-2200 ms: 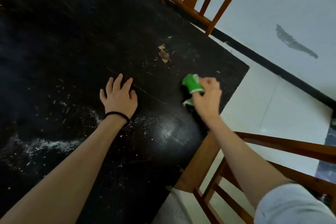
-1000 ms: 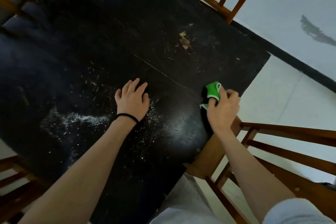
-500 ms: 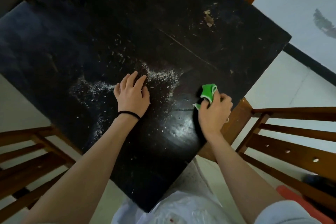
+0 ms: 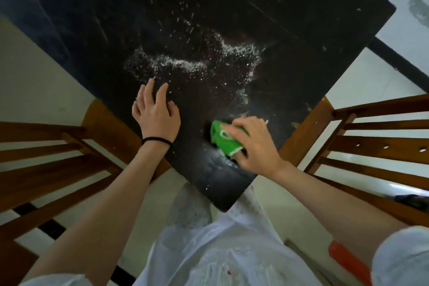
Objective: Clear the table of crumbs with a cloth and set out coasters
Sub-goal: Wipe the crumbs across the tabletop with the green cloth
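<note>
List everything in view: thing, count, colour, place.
table: one, black, centre, its corner toward the person
crumbs: a scattered white trail, mid table
cloth: one, green, near corner of table, under the right hand
chairs: two, brown wood, one at each side of the table
floor: pale tiles, around the table
hair tie: one, black, on the left wrist
left hand: flat on the table, beside the crumbs
right hand: grips the cloth
</note>
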The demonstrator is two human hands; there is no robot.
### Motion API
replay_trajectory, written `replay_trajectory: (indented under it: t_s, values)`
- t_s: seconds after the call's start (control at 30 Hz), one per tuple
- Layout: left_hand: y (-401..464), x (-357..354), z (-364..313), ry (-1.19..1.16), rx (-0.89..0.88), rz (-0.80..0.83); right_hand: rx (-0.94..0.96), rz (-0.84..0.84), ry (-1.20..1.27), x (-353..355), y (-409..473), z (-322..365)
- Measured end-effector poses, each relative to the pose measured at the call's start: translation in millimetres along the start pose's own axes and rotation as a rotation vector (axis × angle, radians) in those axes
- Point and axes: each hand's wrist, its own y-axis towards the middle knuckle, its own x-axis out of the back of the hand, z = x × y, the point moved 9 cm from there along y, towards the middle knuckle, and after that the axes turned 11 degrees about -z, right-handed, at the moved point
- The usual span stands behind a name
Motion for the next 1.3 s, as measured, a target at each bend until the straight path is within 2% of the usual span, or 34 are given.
replay_trajectory:
  t_s: [0.07, 0.13, 0.23, 0.3, 0.37, 0.47, 0.5, 0.6, 0.67, 0.77, 0.83, 0.9, 0.93, 1.0, 1.07, 1.13, 1.2, 1.3]
  values:
    - [-7, 3, 17, 0.021, 0.045, 0.0, 0.251, 0.205, 0.059, -20, -23, 42]
    - [-12, 4, 33, 0.037, 0.108, 0.006, 0.434, 0.305, 0.091, -31, -47, 70]
    - [-16, 0, 52, 0.031, 0.191, 0.005, 0.605, 0.417, 0.132, -52, -79, 90]
    - [-17, -3, 59, 0.031, 0.213, 0.007, 0.644, 0.478, 0.122, -64, -86, 89]
    - [-18, -4, 63, 0.026, 0.218, 0.002, 0.539, 0.427, 0.065, -70, -64, 75]
    - [-18, -1, 68, -0.006, 0.223, -0.01, 0.106, 0.231, -0.105, -59, -2, 25]
    - [-18, 1, 70, -0.025, 0.225, -0.012, 0.021, 0.178, -0.155, -54, 9, 15]
    - [-14, 8, 74, -0.095, 0.207, -0.018, 0.133, 0.16, -0.098, -56, 3, 39]
    - [-12, 11, 79, -0.131, 0.2, -0.03, 0.277, 0.246, 0.017, -68, -19, 78]
    - [-11, 11, 85, -0.21, 0.234, -0.027, 0.407, 0.39, 0.018, -92, -28, 104]
    - [-10, 11, 86, -0.31, 0.278, -0.034, 0.291, 0.328, -0.027, -96, 3, 87]
    - [-9, 16, 90, -0.398, 0.323, -0.075, 0.029, 0.187, -0.104, -85, 40, 55]
    - [-8, 19, 94, -0.429, 0.345, -0.097, -0.041, 0.142, -0.136, -81, 48, 49]
    - [-4, 22, 104, -0.463, 0.404, -0.132, 0.023, 0.137, -0.109, -84, 44, 63]
    - [3, 25, 119, -0.477, 0.489, -0.151, 0.205, 0.243, -0.043, -100, 26, 97]
    - [9, 27, 128, -0.537, 0.581, -0.16, 0.286, 0.325, -0.038, -114, 20, 109]
    - [13, 29, 137, -0.677, 0.713, -0.188, 0.219, 0.315, -0.054, -122, 44, 98]
    - [14, 29, 145, -0.923, 0.923, -0.217, -0.054, 0.171, -0.147, -108, 86, 57]
